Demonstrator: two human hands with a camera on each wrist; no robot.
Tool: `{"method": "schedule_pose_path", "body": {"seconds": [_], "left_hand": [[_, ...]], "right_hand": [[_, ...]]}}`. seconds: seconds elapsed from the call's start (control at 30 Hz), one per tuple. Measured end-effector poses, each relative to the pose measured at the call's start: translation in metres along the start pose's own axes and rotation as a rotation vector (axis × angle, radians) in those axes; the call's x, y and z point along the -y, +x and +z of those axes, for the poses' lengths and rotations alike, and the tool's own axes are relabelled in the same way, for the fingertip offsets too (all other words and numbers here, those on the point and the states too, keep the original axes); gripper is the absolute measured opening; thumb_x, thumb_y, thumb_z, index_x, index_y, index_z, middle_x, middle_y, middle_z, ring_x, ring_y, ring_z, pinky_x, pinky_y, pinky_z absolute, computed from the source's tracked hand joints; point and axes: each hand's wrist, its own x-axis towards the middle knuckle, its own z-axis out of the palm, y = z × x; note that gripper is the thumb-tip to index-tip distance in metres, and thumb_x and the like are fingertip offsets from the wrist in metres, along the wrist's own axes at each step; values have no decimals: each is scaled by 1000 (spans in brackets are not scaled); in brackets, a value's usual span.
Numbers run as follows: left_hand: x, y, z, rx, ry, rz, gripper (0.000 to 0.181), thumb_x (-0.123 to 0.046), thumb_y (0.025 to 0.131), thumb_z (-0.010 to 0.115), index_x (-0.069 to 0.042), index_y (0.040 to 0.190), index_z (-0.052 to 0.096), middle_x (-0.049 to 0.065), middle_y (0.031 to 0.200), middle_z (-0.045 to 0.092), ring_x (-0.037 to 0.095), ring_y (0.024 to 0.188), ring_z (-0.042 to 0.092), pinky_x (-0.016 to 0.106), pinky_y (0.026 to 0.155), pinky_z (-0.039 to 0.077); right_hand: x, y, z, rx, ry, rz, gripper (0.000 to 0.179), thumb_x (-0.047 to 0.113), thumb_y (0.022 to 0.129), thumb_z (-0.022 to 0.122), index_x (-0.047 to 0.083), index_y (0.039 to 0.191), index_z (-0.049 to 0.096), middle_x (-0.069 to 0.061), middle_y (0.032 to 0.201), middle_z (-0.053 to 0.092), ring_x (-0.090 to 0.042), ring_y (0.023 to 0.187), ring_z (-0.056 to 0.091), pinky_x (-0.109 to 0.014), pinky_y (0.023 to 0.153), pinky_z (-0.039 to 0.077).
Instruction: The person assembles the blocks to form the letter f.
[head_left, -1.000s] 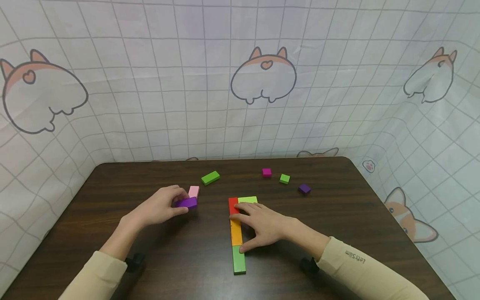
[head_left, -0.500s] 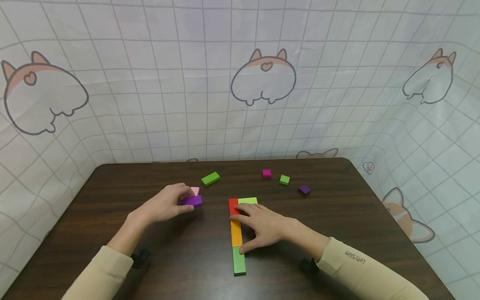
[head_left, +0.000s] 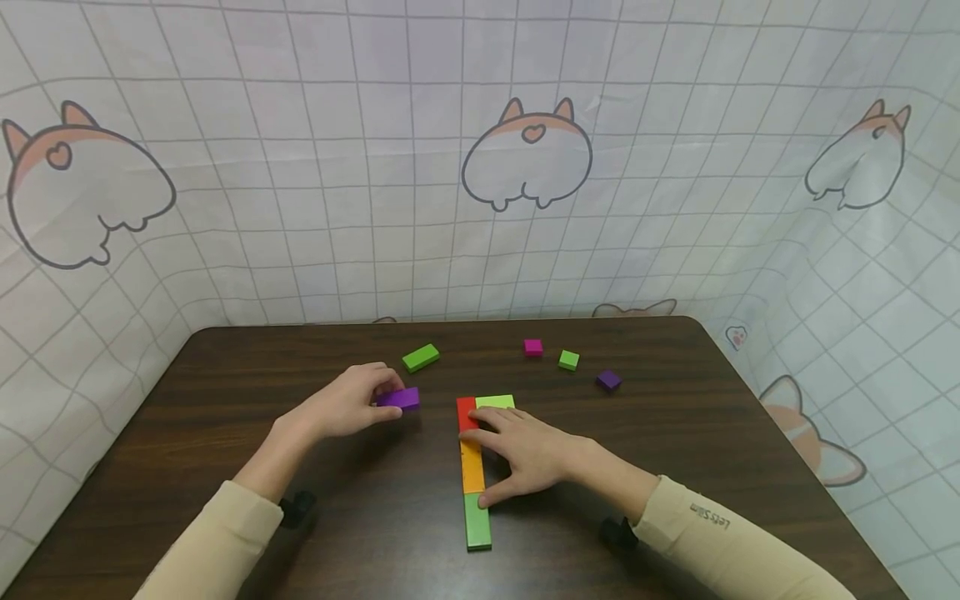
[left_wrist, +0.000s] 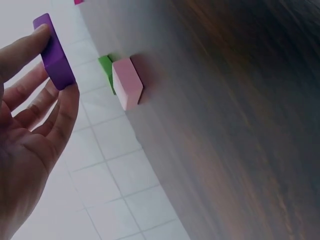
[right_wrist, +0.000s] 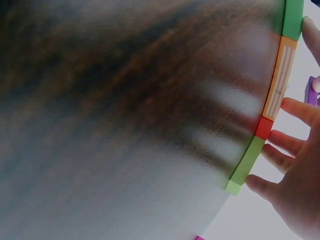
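Observation:
My left hand (head_left: 347, 407) pinches a purple block (head_left: 401, 399) between thumb and fingers, lifted off the table as the left wrist view shows. Right of it, several blocks lie in an L: a green block (head_left: 477, 527) nearest me, an orange block (head_left: 472, 473), a red block (head_left: 467, 408), and a light green block (head_left: 497, 401) turned rightward at the far end. My right hand (head_left: 528, 450) is spread along this row, fingertips resting on it. Beyond the left hand stands a pink block (left_wrist: 127, 82), hidden by that hand in the head view.
Toward the table's far edge lie a green block (head_left: 421, 357), a magenta block (head_left: 533, 347), a small green block (head_left: 569, 360) and a dark purple block (head_left: 609, 381). A patterned white curtain (head_left: 360, 208) surrounds the dark wooden table (head_left: 675, 433) at the back and sides.
My left hand has moved right with the purple block, closer to the row, and now covers the pink block in the head view. The right hand stays in place.

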Motion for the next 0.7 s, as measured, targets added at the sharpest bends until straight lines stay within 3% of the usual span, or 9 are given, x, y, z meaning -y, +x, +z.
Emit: {"method": "schedule_pose_path", "body": {"seconds": [0.17, 0.47, 0.7], "left_hand": [[-4, 7, 3, 11, -7, -21, 21, -16, 89, 82, -8, 105, 71, -2, 94, 62, 17, 83, 56, 34, 75, 50], [-6, 21, 12, 12, 12, 17, 21, -16, 89, 82, -7, 104, 71, -2, 93, 62, 16, 84, 56, 35, 76, 51], [-11, 30, 17, 40, 16, 1, 21, -18, 90, 81, -8, 106, 70, -2, 94, 64, 18, 87, 56, 36, 79, 51]], "right_hand": [[-3, 0, 1, -1, 1, -4, 94, 80, 87, 57, 23, 160, 38, -9, 164, 28, -29, 151, 25, -54, 119, 24], [-7, 2, 0, -4, -3, -18, 94, 80, 87, 56, 23, 160, 38, -9, 164, 28, -28, 151, 25, -53, 119, 24], [-10, 2, -1, -6, -9, -21, 94, 80, 87, 56, 23, 160, 38, -10, 164, 29, -29, 151, 26, -54, 118, 25]]}}
